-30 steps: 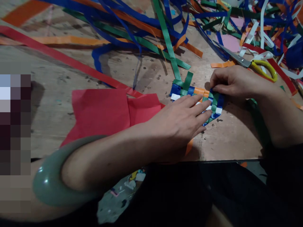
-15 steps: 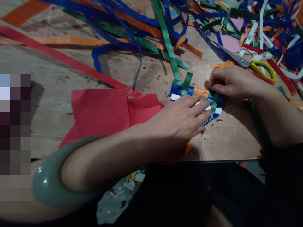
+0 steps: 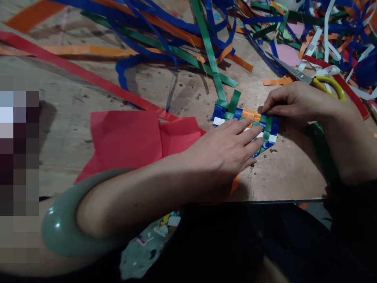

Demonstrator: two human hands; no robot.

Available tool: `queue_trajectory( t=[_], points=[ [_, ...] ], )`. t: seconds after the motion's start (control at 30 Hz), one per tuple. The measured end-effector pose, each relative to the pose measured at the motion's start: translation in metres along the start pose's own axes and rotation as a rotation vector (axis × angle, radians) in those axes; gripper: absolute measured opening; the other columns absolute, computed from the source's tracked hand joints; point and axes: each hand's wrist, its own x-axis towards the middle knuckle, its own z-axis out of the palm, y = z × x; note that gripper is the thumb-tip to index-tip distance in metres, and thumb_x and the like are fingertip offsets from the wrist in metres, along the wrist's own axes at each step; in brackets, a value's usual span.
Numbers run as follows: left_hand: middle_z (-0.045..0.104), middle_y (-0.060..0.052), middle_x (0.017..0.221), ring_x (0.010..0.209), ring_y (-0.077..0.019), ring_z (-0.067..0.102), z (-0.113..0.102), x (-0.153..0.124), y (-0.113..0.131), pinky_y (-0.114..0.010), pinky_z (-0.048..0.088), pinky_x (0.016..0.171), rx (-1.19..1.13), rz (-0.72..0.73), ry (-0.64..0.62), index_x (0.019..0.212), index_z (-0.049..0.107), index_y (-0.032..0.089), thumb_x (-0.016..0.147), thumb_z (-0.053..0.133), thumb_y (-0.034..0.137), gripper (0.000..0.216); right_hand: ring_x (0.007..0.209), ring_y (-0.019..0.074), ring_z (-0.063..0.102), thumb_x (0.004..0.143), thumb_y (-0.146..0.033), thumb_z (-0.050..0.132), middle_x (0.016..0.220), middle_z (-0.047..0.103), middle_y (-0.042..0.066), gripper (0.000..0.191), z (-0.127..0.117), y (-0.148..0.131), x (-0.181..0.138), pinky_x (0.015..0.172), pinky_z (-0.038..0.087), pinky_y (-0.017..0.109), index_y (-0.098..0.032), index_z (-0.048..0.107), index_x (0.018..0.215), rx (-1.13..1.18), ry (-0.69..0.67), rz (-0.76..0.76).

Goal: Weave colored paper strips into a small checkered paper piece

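Observation:
A woven piece of paper strips [image 3: 269,129] in blue, green, white and orange lies on the wooden table. My left hand [image 3: 226,145] rests flat across its middle, fingers stretched out, hiding much of the weave. At its upper right corner my right hand [image 3: 279,100] is closed in a pinch on the end of a green strip [image 3: 268,119]; the fingertips partly hide that end. From the weave's upper left rises a short green strip end [image 3: 235,101]. A long green strip [image 3: 207,49] runs from that same corner to the far side.
Scissors [image 3: 306,76] with yellow handles lie just beyond my right hand. Tangled paper strips [image 3: 318,35] fill the far right. Red paper [image 3: 126,133] lies left of the weave, with a long red strip [image 3: 88,76] behind it. The table's near edge [image 3: 279,202] runs below my hands.
My right hand has shifted very slightly at the weave's upper right corner, its fingers still pinched. The left hand stays flat in place.

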Motion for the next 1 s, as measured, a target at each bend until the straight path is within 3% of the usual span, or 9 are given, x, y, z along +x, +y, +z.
queue_trajectory(
  t=[0.23,0.67,0.83,1.0],
  points=[
    [0.06,-0.018,0.151,0.138,-0.0325,0.057,-0.003,-0.001,0.001,-0.051,0.046,0.116,0.002,-0.017,-0.014,0.139,0.061,0.011,0.107,0.04,0.03,0.043,0.096,0.0223,0.073,0.089,-0.027,0.064,0.103,0.08,0.004,0.019,0.003,-0.002,-0.001,0.09,0.057,0.035,-0.025,0.081,0.097,0.07,0.05,0.023],
    [0.058,-0.019,0.152,0.138,-0.0375,0.057,0.005,0.0,-0.003,-0.055,0.048,0.114,0.022,0.014,0.016,0.141,0.061,0.011,0.106,0.047,0.035,0.044,0.09,0.0232,0.074,0.089,-0.031,0.068,0.098,0.082,0.005,0.016,-0.001,-0.005,-0.001,0.082,0.062,0.034,-0.025,0.081,0.096,0.116,0.042,0.101],
    [0.057,-0.021,0.153,0.138,-0.036,0.057,0.004,0.0,-0.003,-0.054,0.046,0.116,0.006,0.012,-0.001,0.141,0.06,0.008,0.107,0.045,0.032,0.045,0.093,0.0243,0.074,0.088,-0.03,0.068,0.097,0.082,0.005,0.015,-0.001,-0.008,0.0,0.088,0.059,0.036,-0.026,0.081,0.094,0.073,0.022,0.136],
    [0.057,-0.021,0.153,0.138,-0.036,0.057,0.007,0.0,-0.003,-0.055,0.046,0.116,0.011,0.015,0.014,0.141,0.06,0.009,0.107,0.044,0.034,0.045,0.093,0.0227,0.073,0.087,-0.032,0.066,0.097,0.081,0.004,0.018,0.003,-0.004,0.001,0.092,0.057,0.037,-0.024,0.08,0.094,0.069,0.02,0.079]
  ],
)
